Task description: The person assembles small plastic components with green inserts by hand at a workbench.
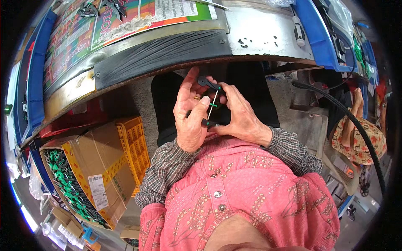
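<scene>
Over my lap, below the bench edge, I hold a small black plastic piece with a thin pale rod (213,105) and green bits along it. It looks like a small bar clamp, but I cannot be sure. One black end (204,81) lies against the fingers of my left hand (189,121), whose thumb presses near the rod's middle. My right hand (243,112) spans the piece, fingertips at the upper green tip and thumb by the lower black end (208,123). Fingers partly hide it.
Ahead is a bench with a black edge strip (163,54), black tools (113,8) and a screwdriver (298,31). Blue bins (37,71) flank it. At left stand a carton (94,163) of green-and-black parts and an orange crate (136,146). A black cable (351,117) hangs at right, near another person.
</scene>
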`<action>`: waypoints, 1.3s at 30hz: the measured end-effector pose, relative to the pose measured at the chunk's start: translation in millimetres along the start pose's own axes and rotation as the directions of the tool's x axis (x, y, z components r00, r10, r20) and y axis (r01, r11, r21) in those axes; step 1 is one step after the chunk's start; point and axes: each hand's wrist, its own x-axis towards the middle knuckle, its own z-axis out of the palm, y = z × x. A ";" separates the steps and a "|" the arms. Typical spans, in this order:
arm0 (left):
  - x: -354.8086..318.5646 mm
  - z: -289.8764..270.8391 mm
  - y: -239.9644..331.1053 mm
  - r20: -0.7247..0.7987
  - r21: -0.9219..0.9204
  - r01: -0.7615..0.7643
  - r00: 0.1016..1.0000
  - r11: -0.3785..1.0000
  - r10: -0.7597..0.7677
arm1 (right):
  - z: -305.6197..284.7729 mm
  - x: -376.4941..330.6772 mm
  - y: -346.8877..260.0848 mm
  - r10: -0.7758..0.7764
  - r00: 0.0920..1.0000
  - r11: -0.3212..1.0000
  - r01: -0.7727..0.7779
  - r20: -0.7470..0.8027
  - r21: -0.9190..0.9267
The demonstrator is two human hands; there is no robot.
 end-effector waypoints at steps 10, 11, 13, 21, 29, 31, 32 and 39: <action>-0.9 -2.0 0.1 -0.028 0.102 -0.021 0.999 0.995 0.024 | -2.7 1.9 -0.9 0.005 0.999 0.998 -0.008 0.052 0.059; -0.7 -2.7 -0.4 -0.033 0.149 -0.030 0.999 0.988 0.035 | -3.2 2.1 -0.9 0.000 0.998 0.999 -0.003 0.061 0.051; -1.2 -2.7 -0.4 -0.034 0.150 -0.041 0.998 0.988 0.046 | -3.3 2.5 -0.6 -0.005 0.997 0.999 0.002 0.072 0.046; -2.2 1.5 3.1 -0.042 0.131 -0.065 0.997 0.989 0.071 | -4.0 3.0 -4.8 -0.009 0.996 0.999 0.004 0.093 0.054; -2.4 1.4 3.4 -0.047 0.172 -0.102 0.993 0.980 0.112 | -2.7 3.0 -5.2 -0.021 0.996 0.997 0.014 0.085 0.072; -2.2 2.6 5.0 -0.048 0.178 -0.105 0.992 0.978 0.116 | -2.5 3.7 -5.4 -0.036 0.996 0.996 0.030 0.078 0.086; -2.1 3.0 5.6 -0.049 0.183 -0.108 0.992 0.977 0.119 | -3.3 4.3 -6.4 -0.031 0.996 0.996 0.024 0.086 0.083; -2.0 -4.3 3.6 -0.047 0.186 -0.128 0.989 0.974 0.139 | 2.5 5.5 -3.3 -0.105 0.994 0.993 0.104 0.020 0.058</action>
